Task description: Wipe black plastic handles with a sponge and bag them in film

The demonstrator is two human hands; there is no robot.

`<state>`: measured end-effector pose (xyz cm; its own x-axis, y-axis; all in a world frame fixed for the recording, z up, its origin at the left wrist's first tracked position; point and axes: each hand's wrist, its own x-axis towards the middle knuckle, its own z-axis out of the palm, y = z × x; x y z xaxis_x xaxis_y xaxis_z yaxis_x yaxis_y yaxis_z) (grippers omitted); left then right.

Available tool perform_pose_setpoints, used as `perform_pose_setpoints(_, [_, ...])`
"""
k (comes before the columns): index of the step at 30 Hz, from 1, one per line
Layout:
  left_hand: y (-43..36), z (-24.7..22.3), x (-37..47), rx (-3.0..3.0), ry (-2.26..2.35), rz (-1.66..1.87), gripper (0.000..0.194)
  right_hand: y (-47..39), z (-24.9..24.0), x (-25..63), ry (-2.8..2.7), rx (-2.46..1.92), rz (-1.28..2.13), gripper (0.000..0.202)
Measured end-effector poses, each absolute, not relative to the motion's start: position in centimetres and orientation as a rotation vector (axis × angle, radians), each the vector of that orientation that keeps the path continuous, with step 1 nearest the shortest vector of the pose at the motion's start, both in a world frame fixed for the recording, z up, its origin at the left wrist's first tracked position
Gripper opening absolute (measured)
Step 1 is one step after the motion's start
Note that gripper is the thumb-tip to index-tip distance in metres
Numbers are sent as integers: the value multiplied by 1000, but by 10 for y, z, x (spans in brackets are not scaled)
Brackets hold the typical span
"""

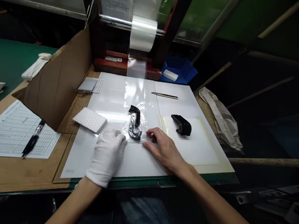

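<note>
Two curved glossy black parts lie between my hands: an upper part (137,115) and a lower part (133,129) that sits under or inside clear plastic film. The clear film (135,91) runs down to them from a roll (143,34). My left hand (109,150), in a white glove, rests on the white board just left of the film's near end. Its fingers are curled, and what they may hold is hidden. My bare right hand (162,146) is right of the lower part, thumb and forefinger apart with nothing visible between them.
A third black part (181,124) lies on the right of the white board (146,166), with tweezers (164,95) behind it. A white pad (90,120) lies left. Cardboard (63,73) stands upright by a pen (33,138) and printed sheet (9,130). A blue bin (183,70) sits behind.
</note>
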<state>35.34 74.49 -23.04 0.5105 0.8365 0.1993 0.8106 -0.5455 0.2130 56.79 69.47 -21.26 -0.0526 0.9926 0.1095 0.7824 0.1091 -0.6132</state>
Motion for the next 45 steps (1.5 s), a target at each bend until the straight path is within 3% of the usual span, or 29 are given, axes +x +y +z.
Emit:
perform_pose_setpoints(2, [751, -226, 357, 2688, 1414, 391, 26, 690, -219, 567, -1911, -1713, 467, 6])
perform_pose_setpoints(14, [701, -209, 313, 2481, 1037, 98, 29, 642, -200, 574, -2221, -1460, 682, 13])
perform_pose_setpoints(17, [713, -200, 318, 2464, 987, 328, 26, 677, -186, 603, -2182, -1525, 675, 18])
perform_pose_setpoints(20, [739, -192, 342, 2587, 901, 479, 41, 746, -172, 643, -2052, -1740, 478, 25])
perform_pose_setpoints(26, [768, -208, 380, 2697, 899, 105, 61, 865, -185, 710, -2005, -2102, 198, 23])
perform_pose_setpoints(34, [765, -201, 387, 2727, 993, -37, 62, 891, -212, 734, -1955, -2154, 42, 15])
perform_pose_setpoints(37, [767, -193, 381, 2649, 1016, 69, 63, 879, -191, 731, -1891, -2108, -27, 19])
perform_pose_setpoints(42, [811, -165, 364, 2440, 1202, 734, 64, 850, -144, 700, -2017, -1856, -36, 26])
perform_pose_setpoints(45, [861, -157, 369, 2435, 1122, 708, 74, 851, -135, 663, -2221, -1706, 68, 19])
